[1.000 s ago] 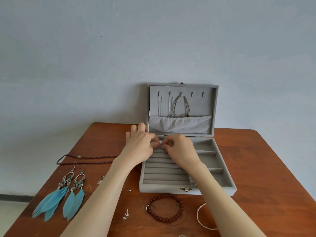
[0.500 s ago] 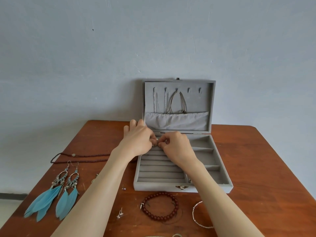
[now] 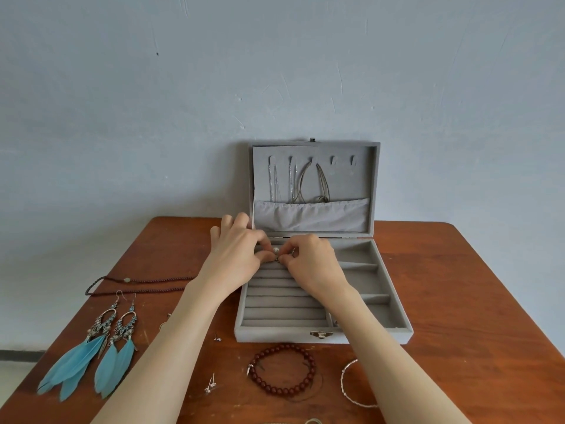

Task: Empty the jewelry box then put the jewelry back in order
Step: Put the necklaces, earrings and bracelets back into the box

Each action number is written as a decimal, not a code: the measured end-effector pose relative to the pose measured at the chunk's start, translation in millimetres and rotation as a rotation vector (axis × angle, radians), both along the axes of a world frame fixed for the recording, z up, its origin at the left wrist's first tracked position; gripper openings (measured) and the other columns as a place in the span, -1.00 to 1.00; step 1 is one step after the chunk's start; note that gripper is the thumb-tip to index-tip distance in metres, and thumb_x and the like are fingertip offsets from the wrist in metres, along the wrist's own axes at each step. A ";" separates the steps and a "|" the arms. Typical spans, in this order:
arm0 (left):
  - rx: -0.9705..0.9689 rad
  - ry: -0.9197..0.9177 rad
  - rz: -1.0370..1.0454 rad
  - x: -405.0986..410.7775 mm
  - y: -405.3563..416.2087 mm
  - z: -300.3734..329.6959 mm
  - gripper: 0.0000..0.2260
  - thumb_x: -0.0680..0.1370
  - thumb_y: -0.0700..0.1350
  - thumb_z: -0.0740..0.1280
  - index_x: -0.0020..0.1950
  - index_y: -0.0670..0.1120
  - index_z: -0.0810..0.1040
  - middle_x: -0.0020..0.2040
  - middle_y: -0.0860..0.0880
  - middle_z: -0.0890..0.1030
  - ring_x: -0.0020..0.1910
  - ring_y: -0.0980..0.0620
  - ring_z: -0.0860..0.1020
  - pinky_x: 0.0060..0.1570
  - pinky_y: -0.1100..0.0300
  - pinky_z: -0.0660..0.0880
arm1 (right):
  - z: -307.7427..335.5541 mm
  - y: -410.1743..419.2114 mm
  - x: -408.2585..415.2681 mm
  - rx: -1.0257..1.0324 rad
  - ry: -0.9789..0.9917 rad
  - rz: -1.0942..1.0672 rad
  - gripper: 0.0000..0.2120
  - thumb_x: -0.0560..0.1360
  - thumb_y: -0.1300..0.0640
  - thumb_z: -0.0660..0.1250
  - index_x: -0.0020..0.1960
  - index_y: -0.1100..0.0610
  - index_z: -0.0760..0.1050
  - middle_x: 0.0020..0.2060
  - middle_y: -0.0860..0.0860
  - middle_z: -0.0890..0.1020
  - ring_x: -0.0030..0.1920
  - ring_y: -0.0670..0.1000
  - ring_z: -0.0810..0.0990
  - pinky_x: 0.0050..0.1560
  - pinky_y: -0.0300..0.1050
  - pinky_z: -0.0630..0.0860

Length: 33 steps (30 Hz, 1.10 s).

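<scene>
Both hands meet over the back ring rolls of the open grey jewelry box [image 3: 321, 336]. Left hand [image 3: 237, 250] and right hand [image 3: 312, 258] pinch a small pearl-topped piece [image 3: 276, 250] between thumb and fingertips, just above the padded slots; ring or stud, cannot tell. Judgement: very light, rigid, smooth, easily dropped. Best held by its metal part rather than the pearl, then pressed into the soft slot. Feather earrings [image 3: 91, 353], bead bracelet [image 3: 282, 370], studs [image 3: 211, 385] lie on the table [image 3: 458, 301].
</scene>
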<state>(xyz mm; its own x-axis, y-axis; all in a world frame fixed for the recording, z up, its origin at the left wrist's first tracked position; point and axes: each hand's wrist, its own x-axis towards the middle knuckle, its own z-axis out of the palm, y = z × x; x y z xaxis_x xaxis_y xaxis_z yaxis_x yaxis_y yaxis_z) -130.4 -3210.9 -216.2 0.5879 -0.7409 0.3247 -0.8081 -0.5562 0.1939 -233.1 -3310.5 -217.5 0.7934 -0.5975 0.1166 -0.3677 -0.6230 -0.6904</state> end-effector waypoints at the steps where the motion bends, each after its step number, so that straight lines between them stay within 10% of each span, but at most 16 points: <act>1: -0.009 -0.010 -0.001 0.6 1.9 -0.3 -0.87 0.45 0.10 0.37 -0.09 0.09 0.59 -0.12 0.07 0.23 -0.09 0.12 0.06 -0.19 0.18 -0.03 | 0.0 0.1 0.2 -0.001 0.001 -0.004 -0.88 0.44 0.18 0.34 -0.07 0.09 0.62 -0.12 0.14 0.64 -0.01 0.15 0.55 -0.03 -0.07 0.49; 20: -0.152 0.062 -0.049 -4.4 70.6 29.0 -0.79 0.53 -0.03 0.29 0.16 0.06 0.53 0.11 0.05 0.42 0.18 0.02 0.27 0.16 0.15 0.23 | 14.7 18.8 -13.1 -0.073 -0.111 0.014 -0.84 0.50 0.07 0.31 0.03 0.06 0.59 -0.35 -0.14 0.50 -0.22 -0.09 0.49 -0.18 -0.24 0.36; 33: 0.118 0.029 -0.005 -6.3 166.7 14.9 -0.73 0.59 -0.03 0.19 0.28 0.03 0.45 0.16 0.08 0.48 0.15 0.09 0.38 0.13 0.20 0.37 | 9.8 106.3 4.8 -0.492 0.080 0.342 -0.74 0.56 0.05 0.17 0.21 0.01 0.50 0.11 -0.01 0.53 0.17 0.03 0.43 0.24 -0.06 0.25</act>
